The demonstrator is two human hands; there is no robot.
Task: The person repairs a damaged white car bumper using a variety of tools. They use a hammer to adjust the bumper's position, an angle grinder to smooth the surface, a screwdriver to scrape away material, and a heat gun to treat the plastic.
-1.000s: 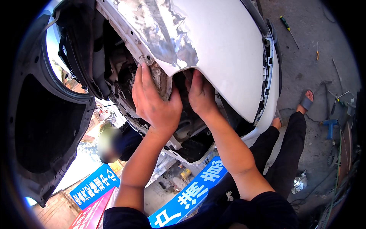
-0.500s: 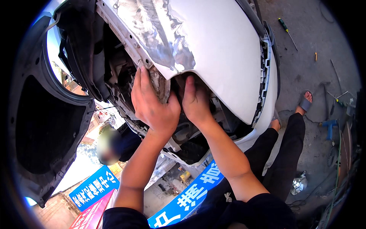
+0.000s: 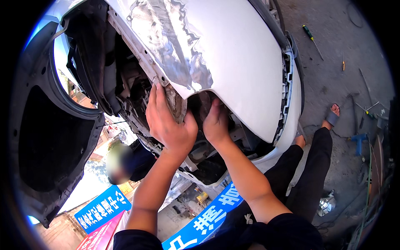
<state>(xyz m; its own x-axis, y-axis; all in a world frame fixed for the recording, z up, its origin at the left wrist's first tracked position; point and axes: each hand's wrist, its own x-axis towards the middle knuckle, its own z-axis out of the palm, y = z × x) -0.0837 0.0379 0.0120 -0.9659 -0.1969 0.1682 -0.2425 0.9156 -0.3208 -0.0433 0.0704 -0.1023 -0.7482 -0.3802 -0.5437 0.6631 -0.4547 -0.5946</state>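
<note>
My left hand (image 3: 168,125) grips a rough, dirty metal piece (image 3: 177,102) beside the inner rail (image 3: 143,58) of a white car's body, with fingers curled along its left side and thumb on its right. My right hand (image 3: 214,123) is closed just below the curved cutout in the white panel (image 3: 246,66), around a dark part I cannot make out, its fingers partly hidden in the shadowed opening. A patch of bare, shiny metal (image 3: 171,46) runs down the panel to that cutout.
An open hood (image 3: 54,150) stands at left, a person in dark clothing (image 3: 139,164) behind the car. Screwdrivers (image 3: 308,33), a blue tool (image 3: 358,141) and cables lie on the floor (image 3: 329,83) at right. Blue signs (image 3: 102,206) and a pink sign (image 3: 102,231) are below.
The car has shifted slightly down in the view. My right hand has drawn a little down from the cutout's edge; my left hand keeps its grip on the metal piece.
</note>
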